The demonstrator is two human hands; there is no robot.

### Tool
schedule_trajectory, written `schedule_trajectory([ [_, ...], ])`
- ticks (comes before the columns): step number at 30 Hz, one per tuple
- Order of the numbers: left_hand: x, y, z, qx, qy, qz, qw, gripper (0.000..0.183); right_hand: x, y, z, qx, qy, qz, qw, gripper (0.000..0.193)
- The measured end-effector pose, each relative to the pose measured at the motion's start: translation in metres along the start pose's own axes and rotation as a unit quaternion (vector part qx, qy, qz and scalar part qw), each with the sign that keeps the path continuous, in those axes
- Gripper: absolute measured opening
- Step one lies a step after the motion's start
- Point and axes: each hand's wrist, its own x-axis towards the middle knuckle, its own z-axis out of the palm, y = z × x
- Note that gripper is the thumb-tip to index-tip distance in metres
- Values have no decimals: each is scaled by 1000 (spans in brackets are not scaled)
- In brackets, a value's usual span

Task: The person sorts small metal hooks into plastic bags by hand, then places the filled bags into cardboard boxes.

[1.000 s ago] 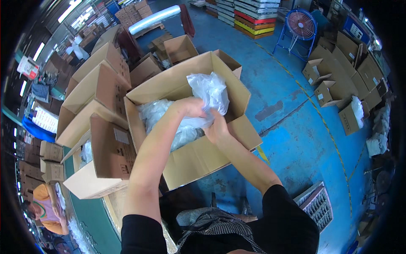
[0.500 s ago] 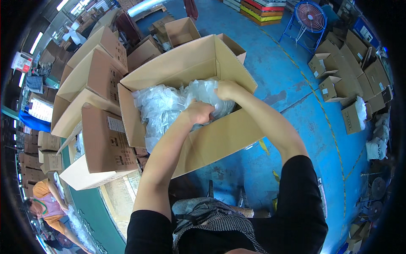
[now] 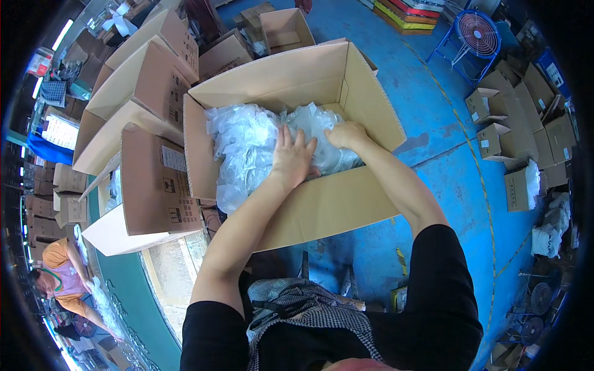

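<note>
A big open cardboard box [image 3: 315, 213] in front of me holds a heap of translucent plastic bags [image 3: 244, 133], their contents not clear through the film. My left hand [image 3: 293, 156] lies on the middle of the heap with its fingers spread and stretched forward. My right hand [image 3: 348, 135] is at the right part of the heap, its fingers curled into a clear plastic bag [image 3: 315, 123]; the fingertips are partly hidden. Both forearms reach over the near flap of the box.
Open cartons [image 3: 154, 185] crowd the left side, beside a green conveyor belt [image 3: 127, 278] where another person [image 3: 65, 272] handles plastic. More boxes [image 3: 288, 31] stand behind. A blue fan [image 3: 476, 34] and small cartons [image 3: 495, 139] are on the blue floor at the right.
My left hand has gone from curled fingers to spread ones lying on the bags. My right hand remains at the right part of the heap. The whole view has shifted slightly.
</note>
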Motion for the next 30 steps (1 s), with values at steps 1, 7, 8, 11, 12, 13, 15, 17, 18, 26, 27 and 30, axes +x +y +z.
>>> schedule_trajectory([
  [1, 2, 2, -4, 21, -49, 1, 999, 79, -3, -5, -3, -2, 26, 5, 1000, 62],
  [7, -9, -6, 18, -56, 56, 1, 997, 71, -12, -20, -1, 48, 133, 14, 990, 63],
  [8, -24, -12, 27, -107, 143, 13, 984, 62, -13, -23, 1, 46, 135, 5, 990, 63],
  [11, -76, -5, 4, -304, 211, 15, 929, 53, -17, 1, 13, -31, 362, -268, 892, 67],
  [12, -110, -7, 0, -264, 209, -33, 941, 50, -28, -14, 10, 63, 244, -313, 916, 66],
  [13, -141, -14, -5, -275, 208, -55, 937, 47, -38, -28, 10, 153, 121, -351, 916, 66],
  [15, -181, -23, -13, -275, 216, -70, 934, 41, -35, -36, 25, 131, 159, -347, 915, 61],
  [17, -220, -27, -21, -255, 221, -80, 938, 37, -42, -55, 9, 43, 35, -253, 966, 60],
  [18, -237, -27, -23, -270, 218, -95, 933, 34, -44, -56, 12, 43, 34, -252, 966, 60],
  [26, -327, 8, -21, -381, 202, -241, 869, 20, 20, -37, 53, 151, 57, -153, 975, 60],
  [27, -338, 11, -23, -392, 200, -260, 860, 19, 12, -52, 52, 148, 50, -164, 974, 60],
  [30, -338, 27, -13, -414, 187, -238, 859, 19, 20, -7, 27, 224, -55, -172, 958, 81],
])
